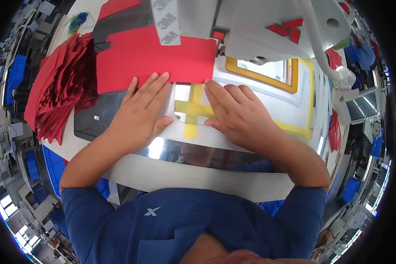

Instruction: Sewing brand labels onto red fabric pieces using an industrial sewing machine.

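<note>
Head | your left hand splayed, right hand fingers extended, touching red fabric panel | probably light, pliable | hold by lower edge

Left fingers spread, right fingers slightly bent, elbows out

I sit in a sewing workshop, apparently a factory floor: a white sewing machine overhangs my counter, with a flat red panel beside it and stacked red pieces at left. Beyond are more workstations, blue bins and bright windows.
</note>
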`<state>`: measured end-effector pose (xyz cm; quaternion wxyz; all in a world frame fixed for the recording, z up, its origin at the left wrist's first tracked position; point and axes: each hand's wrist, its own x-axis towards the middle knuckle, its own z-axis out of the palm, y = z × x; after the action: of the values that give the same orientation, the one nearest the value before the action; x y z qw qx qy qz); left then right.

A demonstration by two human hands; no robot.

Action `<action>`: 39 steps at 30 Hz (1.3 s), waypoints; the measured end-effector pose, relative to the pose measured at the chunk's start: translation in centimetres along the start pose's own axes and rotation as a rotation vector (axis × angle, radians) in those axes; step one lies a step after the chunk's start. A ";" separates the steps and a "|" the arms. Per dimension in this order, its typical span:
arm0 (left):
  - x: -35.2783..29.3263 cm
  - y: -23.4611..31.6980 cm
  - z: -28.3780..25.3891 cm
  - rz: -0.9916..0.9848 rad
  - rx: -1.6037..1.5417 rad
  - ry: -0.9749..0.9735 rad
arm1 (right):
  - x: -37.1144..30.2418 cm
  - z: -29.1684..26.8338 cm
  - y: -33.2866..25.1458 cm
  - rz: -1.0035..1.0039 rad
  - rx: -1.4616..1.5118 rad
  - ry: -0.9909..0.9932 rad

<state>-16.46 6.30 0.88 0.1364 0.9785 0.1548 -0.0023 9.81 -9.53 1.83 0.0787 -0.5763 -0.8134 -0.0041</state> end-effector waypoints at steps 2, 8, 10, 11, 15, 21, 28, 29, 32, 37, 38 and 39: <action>0.7 0.0 -0.3 0.007 0.029 -0.001 | -0.4 0.1 0.2 0.017 0.005 0.020; 1.2 0.0 -0.6 0.042 0.026 -0.009 | -0.4 0.3 0.8 0.027 -0.002 0.044; 1.1 -0.1 -0.7 0.044 0.042 -0.007 | -0.3 0.3 0.9 0.038 -0.005 0.065; 1.1 0.0 -0.7 0.045 0.047 -0.013 | -0.4 0.3 0.9 0.025 -0.027 0.058; 1.1 0.2 -0.5 0.049 0.033 -0.018 | -0.5 0.5 1.0 0.005 -0.038 0.077; 1.1 0.4 -0.3 0.041 0.078 -0.022 | -0.5 0.4 1.2 -0.006 -0.058 0.068; 1.1 -0.3 -0.2 -0.040 0.224 0.027 | -2.4 -0.3 1.8 0.055 -0.176 0.013; 1.3 -0.3 -0.3 -0.047 0.227 0.030 | -3.0 -0.4 2.2 0.066 -0.199 0.035; 2.5 0.0 -0.3 -0.042 0.227 0.056 | -4.7 -1.4 2.9 0.106 -0.274 0.027; 5.1 1.2 0.0 0.008 0.222 0.062 | -8.8 -2.8 4.1 0.199 -0.336 -0.066; 5.8 1.6 0.1 0.023 0.220 0.053 | -9.8 -3.2 4.4 0.230 -0.328 -0.076; 6.5 2.2 0.4 0.021 0.211 0.065 | -10.7 -3.5 4.8 0.262 -0.320 -0.086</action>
<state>-9.56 6.12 0.81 0.0275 0.9885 0.1477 0.0146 18.20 -18.30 3.48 -0.0488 -0.6820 -0.7231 -0.0982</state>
